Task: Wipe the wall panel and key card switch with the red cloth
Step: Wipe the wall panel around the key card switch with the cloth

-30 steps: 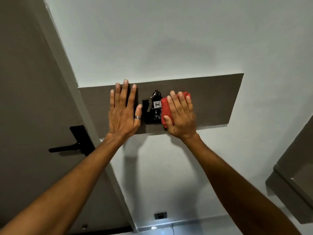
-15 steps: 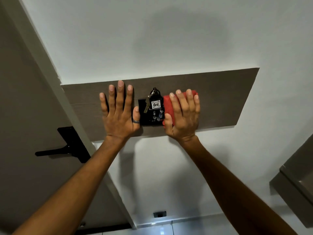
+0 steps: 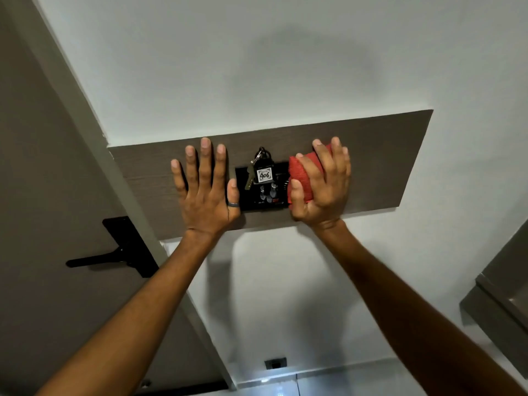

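The left hand [image 3: 206, 192] is lying flat on the brown wall panel [image 3: 380, 164] in the middle of the frame, fingers [image 3: 205, 164] spread open and holding nothing, its thumb beside the black key card switch [image 3: 260, 195]. A key tag marked 406 [image 3: 264, 175] is hanging in the switch. The right hand [image 3: 321, 187] is curling its fingers around the bunched red cloth [image 3: 301, 178], pressing it against the switch's right edge. A black door handle [image 3: 114, 252] is showing at lower left.
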`<state>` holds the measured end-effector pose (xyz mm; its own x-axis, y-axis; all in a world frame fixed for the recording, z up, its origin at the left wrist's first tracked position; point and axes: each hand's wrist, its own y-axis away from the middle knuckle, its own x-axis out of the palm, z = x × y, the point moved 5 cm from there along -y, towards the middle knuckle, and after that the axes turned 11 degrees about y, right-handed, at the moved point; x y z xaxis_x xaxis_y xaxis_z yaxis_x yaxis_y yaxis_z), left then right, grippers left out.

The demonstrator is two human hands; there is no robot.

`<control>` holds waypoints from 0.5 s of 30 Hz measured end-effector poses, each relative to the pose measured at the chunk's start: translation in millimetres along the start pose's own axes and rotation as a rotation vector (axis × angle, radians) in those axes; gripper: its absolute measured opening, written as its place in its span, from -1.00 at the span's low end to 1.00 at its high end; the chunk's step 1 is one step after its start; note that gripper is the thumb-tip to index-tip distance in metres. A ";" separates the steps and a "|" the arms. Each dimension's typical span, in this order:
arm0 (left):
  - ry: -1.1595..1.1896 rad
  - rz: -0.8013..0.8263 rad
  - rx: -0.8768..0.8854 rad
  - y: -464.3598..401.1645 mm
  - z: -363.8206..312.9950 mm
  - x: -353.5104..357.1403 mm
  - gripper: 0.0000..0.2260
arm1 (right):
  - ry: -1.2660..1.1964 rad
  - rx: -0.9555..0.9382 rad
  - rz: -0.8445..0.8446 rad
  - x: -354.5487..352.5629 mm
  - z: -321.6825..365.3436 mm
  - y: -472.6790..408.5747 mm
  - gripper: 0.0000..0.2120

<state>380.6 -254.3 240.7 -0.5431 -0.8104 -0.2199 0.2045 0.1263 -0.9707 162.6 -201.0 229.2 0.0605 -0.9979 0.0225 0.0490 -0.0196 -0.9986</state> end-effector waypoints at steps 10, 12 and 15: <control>0.010 0.027 0.009 -2.8 -3.1 -4.7 -0.46 | 0.063 0.171 -0.036 -4.1 13.4 15.2 -0.58; 0.013 0.037 0.004 -6.9 -2.7 -6.5 -0.47 | 0.011 0.240 -0.048 -1.4 29.6 6.4 -0.58; 0.028 0.053 -0.023 -5.2 -1.2 -6.0 -0.48 | -0.007 -0.055 -0.008 1.9 28.0 -2.3 -0.55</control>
<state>381.8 -249.5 247.0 -0.5549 -0.7858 -0.2730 0.2150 0.1816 -0.9596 190.6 -201.1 232.9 0.0671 -0.9973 0.0305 -0.0055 -0.0309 -0.9995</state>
